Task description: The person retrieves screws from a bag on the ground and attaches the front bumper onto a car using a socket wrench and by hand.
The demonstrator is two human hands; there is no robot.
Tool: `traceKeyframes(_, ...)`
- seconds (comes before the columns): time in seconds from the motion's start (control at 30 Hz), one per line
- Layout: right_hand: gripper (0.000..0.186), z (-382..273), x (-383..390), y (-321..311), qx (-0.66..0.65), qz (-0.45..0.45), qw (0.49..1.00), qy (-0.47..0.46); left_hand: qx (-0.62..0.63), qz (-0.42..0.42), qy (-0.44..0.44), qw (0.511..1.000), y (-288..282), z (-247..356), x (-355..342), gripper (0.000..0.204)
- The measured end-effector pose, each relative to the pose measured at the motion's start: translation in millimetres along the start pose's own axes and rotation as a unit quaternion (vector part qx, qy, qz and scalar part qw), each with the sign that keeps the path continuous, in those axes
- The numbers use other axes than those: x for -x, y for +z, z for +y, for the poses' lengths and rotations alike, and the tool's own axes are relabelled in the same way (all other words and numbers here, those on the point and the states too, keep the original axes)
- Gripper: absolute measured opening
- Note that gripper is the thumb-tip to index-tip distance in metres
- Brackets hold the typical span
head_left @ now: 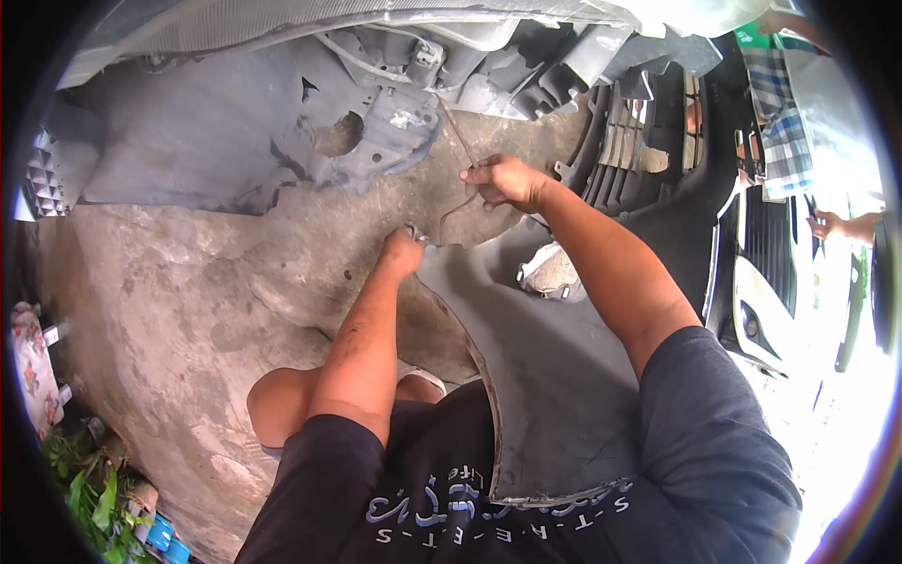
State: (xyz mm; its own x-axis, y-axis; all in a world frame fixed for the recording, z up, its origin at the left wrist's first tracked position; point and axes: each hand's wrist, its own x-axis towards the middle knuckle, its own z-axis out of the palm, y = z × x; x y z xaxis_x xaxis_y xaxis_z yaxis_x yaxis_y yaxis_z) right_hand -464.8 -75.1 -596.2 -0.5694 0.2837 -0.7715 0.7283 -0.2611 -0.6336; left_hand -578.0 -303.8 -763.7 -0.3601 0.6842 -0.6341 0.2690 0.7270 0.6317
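A dark grey car bumper cover [564,376] lies across my lap, its curved end against my shirt. My left hand [404,251] is closed at the cover's near-left upper corner, fingers pinched; a small silvery bit shows at the fingertips, too small to name. My right hand [507,181] pinches a thin, bent brown strip [457,129] between thumb and fingers. From that pinch the strip runs up towards the car's underside and down to the corner by my left hand. A whitish, rough patch [554,273] shows in an opening of the cover, under my right forearm.
Above hangs the car's front end with a torn grey plastic liner [207,122]. Black grille slats [625,141] adjoin the cover at right. Another person's hand [827,226] and plaid cloth [782,117] are at far right. Plants [94,493] stand lower left on the concrete floor [160,310].
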Motion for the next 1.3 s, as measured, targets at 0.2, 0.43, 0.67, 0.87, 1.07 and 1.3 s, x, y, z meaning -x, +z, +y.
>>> traceKeyframes(0.2,0.034,-24.0,-1.7,15.5,0.025,-0.089,0.996,0.014,0.087,-0.044,-0.005,0.995,-17.3,1.6,0.4,0.026)
traceKeyframes(0.43,0.035,-10.8,1.0,-2.3,0.036,-0.080,0.994,0.064,0.277,-0.206,-0.062,0.936,-50.1,0.3,12.7,0.030)
traceKeyframes(0.67,0.035,-9.6,3.6,19.2,0.064,-0.087,0.993,0.046,0.212,-0.214,-0.079,0.950,-50.9,7.2,4.5,0.025)
traceKeyframes(0.87,0.042,5.7,-3.3,31.6,0.117,-0.099,0.988,0.022,0.225,-0.208,-0.053,0.951,-43.2,6.7,-3.7,0.017)
traceKeyframes(1.07,0.036,14.0,-7.4,26.5,0.071,-0.100,0.992,0.017,0.229,-0.214,-0.020,0.949,-52.6,13.2,0.7,0.023)
traceKeyframes(1.3,0.028,13.5,-10.4,30.1,0.079,-0.092,0.993,0.005,0.206,-0.213,-0.040,0.954,-54.2,9.2,-4.4,0.023)
